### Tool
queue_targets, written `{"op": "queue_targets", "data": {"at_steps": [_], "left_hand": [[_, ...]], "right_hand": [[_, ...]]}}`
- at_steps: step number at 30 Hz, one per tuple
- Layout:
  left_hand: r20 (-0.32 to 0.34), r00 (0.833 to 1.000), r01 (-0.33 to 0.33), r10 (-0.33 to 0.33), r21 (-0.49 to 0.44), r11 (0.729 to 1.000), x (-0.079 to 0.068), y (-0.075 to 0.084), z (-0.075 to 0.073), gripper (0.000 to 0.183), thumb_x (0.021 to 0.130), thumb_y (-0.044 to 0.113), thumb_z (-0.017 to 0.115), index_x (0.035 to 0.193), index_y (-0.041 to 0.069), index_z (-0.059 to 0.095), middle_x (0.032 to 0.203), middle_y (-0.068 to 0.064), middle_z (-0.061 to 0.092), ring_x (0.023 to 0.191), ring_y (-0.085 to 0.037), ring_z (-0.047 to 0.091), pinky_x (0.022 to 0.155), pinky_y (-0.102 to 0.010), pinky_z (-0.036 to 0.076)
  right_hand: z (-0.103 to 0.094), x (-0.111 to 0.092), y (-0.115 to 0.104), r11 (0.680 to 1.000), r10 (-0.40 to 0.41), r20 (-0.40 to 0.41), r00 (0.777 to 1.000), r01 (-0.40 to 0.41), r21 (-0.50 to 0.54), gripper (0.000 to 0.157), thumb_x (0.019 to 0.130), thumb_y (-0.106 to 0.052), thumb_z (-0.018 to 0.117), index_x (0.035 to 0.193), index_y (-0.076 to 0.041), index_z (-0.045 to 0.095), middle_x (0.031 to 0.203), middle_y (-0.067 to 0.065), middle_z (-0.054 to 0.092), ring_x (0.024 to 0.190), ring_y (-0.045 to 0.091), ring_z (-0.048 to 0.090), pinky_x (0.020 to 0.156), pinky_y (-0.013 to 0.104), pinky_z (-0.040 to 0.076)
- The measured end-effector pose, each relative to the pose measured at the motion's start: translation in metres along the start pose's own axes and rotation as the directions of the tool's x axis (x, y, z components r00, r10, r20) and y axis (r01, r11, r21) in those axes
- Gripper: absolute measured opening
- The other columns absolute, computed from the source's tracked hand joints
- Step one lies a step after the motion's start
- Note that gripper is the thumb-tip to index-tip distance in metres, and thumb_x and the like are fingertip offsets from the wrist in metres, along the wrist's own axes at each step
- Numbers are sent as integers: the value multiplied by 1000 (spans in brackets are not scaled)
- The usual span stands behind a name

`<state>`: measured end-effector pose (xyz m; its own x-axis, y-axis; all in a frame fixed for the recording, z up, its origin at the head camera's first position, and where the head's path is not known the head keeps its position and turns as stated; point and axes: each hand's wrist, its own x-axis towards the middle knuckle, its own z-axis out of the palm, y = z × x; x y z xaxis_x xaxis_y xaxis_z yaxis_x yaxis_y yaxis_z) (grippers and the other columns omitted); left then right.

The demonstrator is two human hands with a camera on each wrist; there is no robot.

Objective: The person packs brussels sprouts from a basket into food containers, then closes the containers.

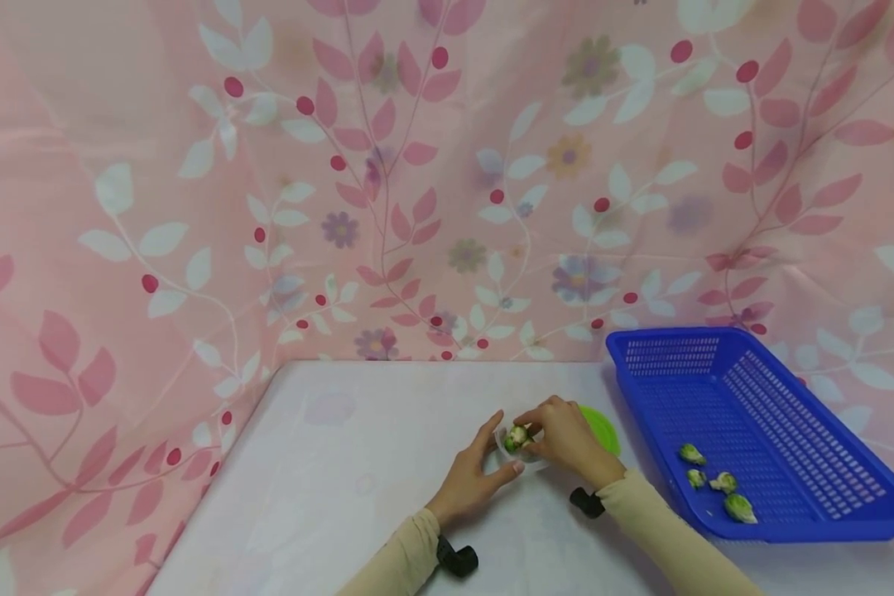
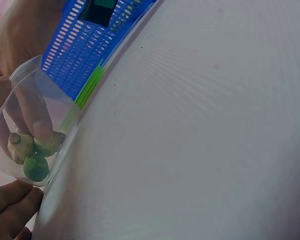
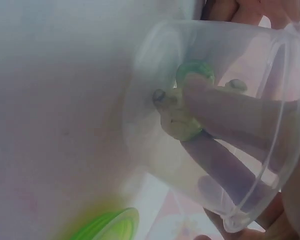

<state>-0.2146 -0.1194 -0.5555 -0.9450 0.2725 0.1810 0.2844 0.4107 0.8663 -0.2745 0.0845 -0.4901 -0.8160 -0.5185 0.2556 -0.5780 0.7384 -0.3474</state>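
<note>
On the white table, a clear plastic tub (image 1: 538, 466) stands between the two hands. My left hand (image 1: 468, 482) holds it from the left, thumb and fingers spread around its side. My right hand (image 1: 569, 437) reaches into the tub from the right, its fingers pinching a Brussels sprout (image 3: 176, 122) seen through the wall in the right wrist view. Several sprouts lie together in the tub; a green one (image 2: 36, 167) shows near its bottom in the left wrist view. Beside the right hand is a bright green round lid (image 1: 602, 430), partly hidden by that hand.
At the right of the table stands a blue perforated basket (image 1: 633, 422) with several Brussels sprouts (image 1: 739, 507) in its near left corner. A pink floral cloth (image 1: 447, 207) hangs behind the table. Dark wrist cameras (image 1: 458, 559) sit at both sleeves.
</note>
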Motion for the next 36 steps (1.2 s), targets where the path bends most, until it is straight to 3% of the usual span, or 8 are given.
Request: {"op": "queue_targets", "data": {"at_steps": [7,17,22,28,36], "left_hand": [[-1,1000,1,-1,12,1000,0,0,1,85,102,46,69,170,22,24,157,-24,53,147,-34,53,120,-64,38],[0,1000,15,-15,4,1000,-1,0,-1,85,102,47,70,170,25,24,161,-20,50,148,-32,52,121,-62,37],[1,1000,15,-15,-5,1000,-1,1,-1,85,102,48,70,170,26,24,167,-17,44,148,-33,51,121,-61,38],[-7,1000,3,-3,3,1000,-1,0,-1,84,102,46,70,170,25,25,163,-20,47,147,-36,53,119,-62,41],[-6,1000,6,-6,1,1000,-1,2,-1,84,102,46,70,170,23,26,161,-23,49,146,-36,54,119,-63,40]], "right_hand": [[-4,0,-1,999,-25,-20,999,24,-41,35,70,-9,98,102,-15,85,81,-1,81,86,20,61,89,56,48],[-10,2,-1,995,21,4,1000,-21,-98,36,69,-7,93,104,-14,85,75,-3,78,87,23,63,97,64,44],[-13,2,-4,992,8,9,1000,-7,-129,30,69,-6,92,97,-15,85,74,-4,76,87,24,64,100,69,44],[-11,1,-4,992,18,29,999,-14,-128,24,72,-12,95,93,-18,85,78,-5,78,87,22,64,101,71,43],[-6,-2,-3,990,-29,-52,998,22,-140,17,79,-17,93,94,-16,85,75,-6,78,90,24,67,106,75,40]]}}
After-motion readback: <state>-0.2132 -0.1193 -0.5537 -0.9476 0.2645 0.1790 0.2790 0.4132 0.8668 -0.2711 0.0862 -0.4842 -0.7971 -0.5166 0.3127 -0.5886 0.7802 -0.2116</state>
